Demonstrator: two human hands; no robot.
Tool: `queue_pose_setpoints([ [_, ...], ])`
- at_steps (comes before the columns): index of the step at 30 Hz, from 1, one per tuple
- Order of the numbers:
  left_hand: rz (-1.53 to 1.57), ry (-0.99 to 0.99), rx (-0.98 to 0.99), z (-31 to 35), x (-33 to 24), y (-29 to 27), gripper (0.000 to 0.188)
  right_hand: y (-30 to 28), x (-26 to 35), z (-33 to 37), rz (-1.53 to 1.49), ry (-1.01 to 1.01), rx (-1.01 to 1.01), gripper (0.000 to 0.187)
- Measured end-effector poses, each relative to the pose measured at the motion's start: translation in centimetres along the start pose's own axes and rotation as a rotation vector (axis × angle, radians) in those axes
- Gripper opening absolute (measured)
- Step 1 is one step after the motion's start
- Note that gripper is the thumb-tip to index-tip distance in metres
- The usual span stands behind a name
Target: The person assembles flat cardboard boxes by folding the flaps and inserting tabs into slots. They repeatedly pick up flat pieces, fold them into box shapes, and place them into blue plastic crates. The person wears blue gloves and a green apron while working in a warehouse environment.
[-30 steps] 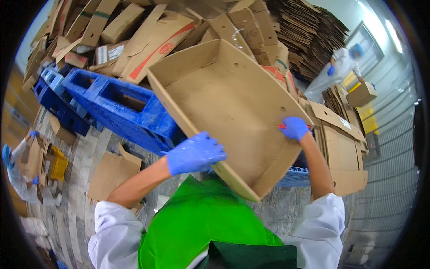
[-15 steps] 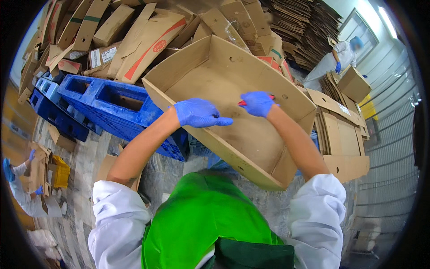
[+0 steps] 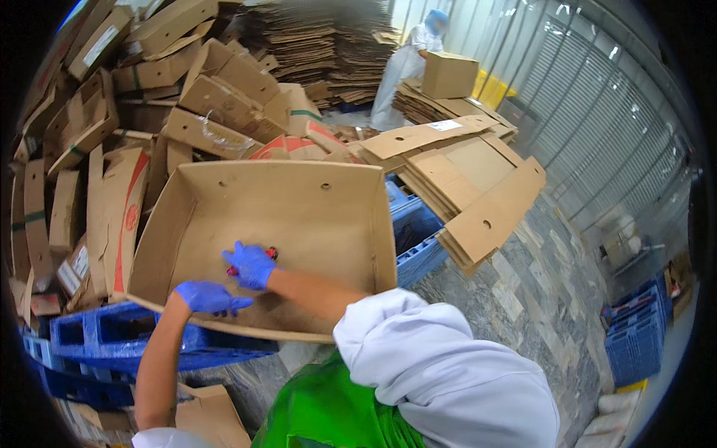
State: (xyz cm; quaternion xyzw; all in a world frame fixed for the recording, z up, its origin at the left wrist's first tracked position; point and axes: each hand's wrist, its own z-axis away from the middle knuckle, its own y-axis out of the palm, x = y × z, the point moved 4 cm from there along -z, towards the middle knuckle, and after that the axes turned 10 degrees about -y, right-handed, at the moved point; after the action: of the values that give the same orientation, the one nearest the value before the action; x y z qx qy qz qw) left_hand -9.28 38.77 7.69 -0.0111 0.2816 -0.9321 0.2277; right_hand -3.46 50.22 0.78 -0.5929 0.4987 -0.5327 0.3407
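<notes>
A large open cardboard box (image 3: 328,224) lies in front of me with its hollow side up. Inside it, my right hand (image 3: 252,266), in a blue glove, is closed around a small red-and-black tool (image 3: 272,254); only its ends show, and its exact kind is hidden by the fingers. Just nearer and to the left, my left hand (image 3: 213,297), also gloved in blue, reaches over the box's near-left wall. Its fingers stretch toward the right, and I see nothing held in them.
Blue plastic pallets (image 3: 97,332) stand at the left, below a heap of used boxes (image 3: 112,194). Flattened cardboard (image 3: 463,187) is stacked on a pallet at the right. Beyond it, a person in white (image 3: 418,56) stands by a closed box (image 3: 449,75).
My view has swung to the right, so the box appears turned and further left. Both hands are closer together, toward the box's near-left part. The red-and-black tool is still in my right hand.
</notes>
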Motion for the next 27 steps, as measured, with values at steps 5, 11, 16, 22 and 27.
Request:
queue_pose_setpoints([
  [5,-0.134,-0.266,-0.083,-0.2,5.3,-2.5,0.080,0.5,-0.6,0.9,0.050,0.060,-0.095,0.050],
  [11,-0.315,-0.282,-0.145,-1.0,9.4,0.0,0.076,0.6,0.1,0.7,0.044,0.051,-0.084,0.047],
  [16,-0.196,-0.202,-0.217,-0.2,8.0,0.1,0.068,0.2,-0.4,0.9,0.063,0.041,-0.094,0.046],
  [22,-0.226,-0.230,-0.198,-0.5,7.1,0.2,0.069,0.3,-0.3,0.8,0.127,0.038,-0.104,0.047],
  [27,-0.276,-0.246,-0.101,-1.1,6.0,1.1,0.076,0.3,-0.2,0.6,0.128,0.051,-0.048,0.045],
])
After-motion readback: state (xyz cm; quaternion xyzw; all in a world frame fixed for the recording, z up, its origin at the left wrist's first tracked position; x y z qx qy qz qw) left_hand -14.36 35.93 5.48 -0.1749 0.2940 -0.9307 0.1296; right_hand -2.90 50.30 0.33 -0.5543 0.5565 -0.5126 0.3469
